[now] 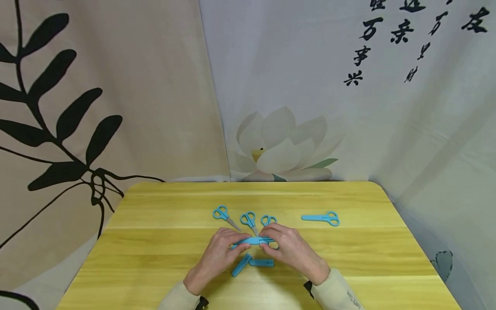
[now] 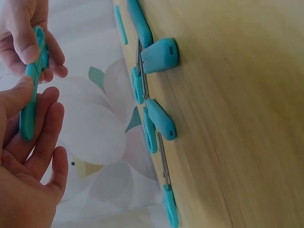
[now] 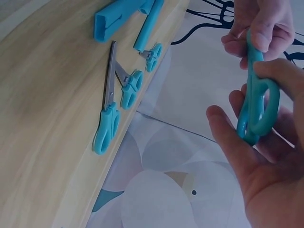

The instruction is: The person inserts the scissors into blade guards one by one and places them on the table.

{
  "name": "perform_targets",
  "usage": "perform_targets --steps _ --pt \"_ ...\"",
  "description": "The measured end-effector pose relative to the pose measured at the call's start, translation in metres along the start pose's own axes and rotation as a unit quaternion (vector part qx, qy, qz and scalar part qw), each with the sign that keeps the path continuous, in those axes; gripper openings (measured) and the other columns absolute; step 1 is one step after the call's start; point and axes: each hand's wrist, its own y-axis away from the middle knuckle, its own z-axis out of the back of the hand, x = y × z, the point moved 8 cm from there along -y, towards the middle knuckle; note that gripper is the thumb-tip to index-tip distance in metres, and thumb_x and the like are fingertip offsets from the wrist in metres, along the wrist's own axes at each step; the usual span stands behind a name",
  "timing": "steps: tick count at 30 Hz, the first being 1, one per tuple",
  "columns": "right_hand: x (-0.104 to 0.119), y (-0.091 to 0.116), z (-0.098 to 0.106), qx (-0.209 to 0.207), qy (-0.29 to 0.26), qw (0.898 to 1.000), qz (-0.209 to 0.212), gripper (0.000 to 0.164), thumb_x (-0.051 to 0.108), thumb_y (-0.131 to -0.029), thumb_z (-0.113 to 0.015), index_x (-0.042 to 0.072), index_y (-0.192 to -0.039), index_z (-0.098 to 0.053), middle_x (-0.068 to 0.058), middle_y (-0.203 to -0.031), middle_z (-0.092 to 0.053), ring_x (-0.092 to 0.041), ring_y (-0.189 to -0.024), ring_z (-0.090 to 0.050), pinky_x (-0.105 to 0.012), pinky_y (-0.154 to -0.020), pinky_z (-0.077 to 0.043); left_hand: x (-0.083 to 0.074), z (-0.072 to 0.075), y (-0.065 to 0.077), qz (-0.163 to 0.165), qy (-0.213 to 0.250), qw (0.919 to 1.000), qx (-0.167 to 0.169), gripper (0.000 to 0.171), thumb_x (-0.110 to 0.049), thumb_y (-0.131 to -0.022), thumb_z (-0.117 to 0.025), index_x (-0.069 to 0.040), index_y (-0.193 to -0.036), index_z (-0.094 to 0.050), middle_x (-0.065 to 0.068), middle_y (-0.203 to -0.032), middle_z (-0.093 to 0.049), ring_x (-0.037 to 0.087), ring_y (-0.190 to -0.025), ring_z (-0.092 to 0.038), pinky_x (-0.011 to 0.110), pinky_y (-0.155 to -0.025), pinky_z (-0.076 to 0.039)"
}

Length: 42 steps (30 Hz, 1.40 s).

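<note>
Between my hands, a little above the table, is a pair of blue scissors [image 3: 254, 102] with its blades inside a blue blade cover [image 2: 28, 116]. My left hand [image 1: 222, 249] pinches the cover between thumb and fingers. The handle end is gripped by my right hand [image 1: 288, 249], the thumb beside the finger loops. Just in front of the hands lie two loose blade covers, one slanted cover [image 1: 242, 265] and one level cover [image 1: 262, 262]. Behind them are three scissors with blue handles: left scissors [image 1: 221, 212], middle scissors [image 1: 248, 218] and right scissors [image 1: 268, 220], partly hidden by my right hand.
Another pair of scissors, covered by its sheath [image 1: 315, 218], lies at the right on the wooden table [image 1: 155, 258]. A printed curtain [image 1: 162, 107] hangs behind the table's far edge.
</note>
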Motion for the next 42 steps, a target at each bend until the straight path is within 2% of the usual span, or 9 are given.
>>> perform_targets --steps 9,12,14,19,22,24,30,35,42 --pt "-0.006 0.004 -0.002 0.006 0.002 1.000 -0.005 0.018 0.015 -0.087 -0.085 0.011 -0.102 -0.076 0.002 -0.104 -0.072 -0.011 -0.092 -0.071 -0.025 -0.077 -0.060 0.003 -0.007 -0.001 0.029 -0.015 0.9990 0.029 0.021 -0.017 -0.086 -0.085 -0.011 -0.106 -0.080 -0.005 -0.096 -0.078 0.009 -0.087 -0.070 0.038 -0.084 -0.054" --pt "-0.009 0.005 0.000 0.003 0.010 1.000 -0.004 0.020 0.016 -0.086 -0.086 0.011 -0.103 -0.075 0.002 -0.105 -0.072 -0.012 -0.092 -0.071 -0.026 -0.077 -0.060 0.002 -0.008 -0.002 0.024 -0.015 0.9989 0.037 0.028 -0.018 -0.085 -0.086 -0.012 -0.111 -0.079 -0.005 -0.100 -0.078 0.010 -0.091 -0.070 0.041 -0.087 -0.054" --pt "-0.012 0.006 0.002 -0.001 0.016 1.000 -0.008 0.022 0.017 -0.086 -0.087 0.011 -0.104 -0.075 0.002 -0.106 -0.073 -0.012 -0.094 -0.072 -0.028 -0.078 -0.061 0.002 -0.009 -0.001 0.026 -0.014 0.9986 0.044 0.036 -0.021 -0.085 -0.086 -0.013 -0.119 -0.077 -0.003 -0.110 -0.077 0.015 -0.100 -0.071 0.045 -0.091 -0.053" --pt "-0.020 0.012 0.006 -0.004 0.022 1.000 -0.020 0.025 0.017 -0.087 -0.086 0.009 -0.108 -0.076 0.000 -0.111 -0.073 -0.017 -0.100 -0.072 -0.033 -0.083 -0.061 0.009 -0.008 0.005 0.060 -0.002 0.9961 0.064 0.057 -0.044 -0.096 -0.073 -0.011 -0.141 -0.064 0.006 -0.142 -0.064 0.034 -0.131 -0.058 0.061 -0.104 -0.045" --pt "-0.024 0.017 0.008 -0.005 0.022 0.999 -0.025 0.026 0.016 -0.087 -0.086 0.008 -0.110 -0.075 -0.003 -0.114 -0.073 -0.020 -0.103 -0.072 -0.037 -0.085 -0.061 0.012 -0.005 0.012 0.073 -0.004 0.9948 0.072 0.067 -0.061 -0.100 -0.058 -0.012 -0.145 -0.060 0.010 -0.151 -0.056 0.040 -0.138 -0.050 0.067 -0.107 -0.040" --pt "-0.027 0.021 0.010 -0.008 0.024 0.999 -0.029 0.027 0.016 -0.086 -0.086 0.009 -0.109 -0.075 -0.005 -0.115 -0.073 -0.022 -0.105 -0.072 -0.039 -0.086 -0.061 0.013 -0.003 0.015 0.072 -0.009 0.9947 0.073 0.068 -0.064 -0.101 -0.052 -0.013 -0.146 -0.060 0.012 -0.153 -0.053 0.041 -0.140 -0.047 0.069 -0.107 -0.039" --pt "-0.039 0.034 0.020 -0.015 0.048 0.998 -0.044 0.027 0.017 -0.085 -0.087 0.009 -0.108 -0.076 -0.008 -0.118 -0.073 -0.027 -0.111 -0.070 -0.044 -0.088 -0.061 0.017 0.004 0.023 0.080 -0.007 0.9940 0.074 0.058 -0.050 -0.100 -0.062 -0.018 -0.148 -0.057 0.009 -0.159 -0.047 0.043 -0.143 -0.043 0.074 -0.107 -0.035" --pt "-0.052 0.047 0.032 -0.017 0.061 0.996 -0.064 0.027 0.015 -0.083 -0.088 0.011 -0.107 -0.076 -0.006 -0.118 -0.073 -0.028 -0.113 -0.070 -0.045 -0.088 -0.060 0.023 0.010 0.029 0.090 -0.009 0.9938 0.065 0.055 -0.037 -0.096 -0.072 -0.020 -0.147 -0.059 0.010 -0.157 -0.048 0.044 -0.142 -0.043 0.074 -0.106 -0.036" --pt "-0.070 0.063 0.053 -0.026 0.087 0.993 -0.077 0.027 0.013 -0.081 -0.089 0.011 -0.105 -0.077 -0.005 -0.116 -0.074 -0.029 -0.112 -0.070 -0.047 -0.084 -0.061 0.028 0.017 0.033 0.088 -0.016 0.9941 0.061 0.052 -0.036 -0.097 -0.071 -0.020 -0.145 -0.060 0.006 -0.159 -0.047 0.043 -0.142 -0.043 0.074 -0.106 -0.036"
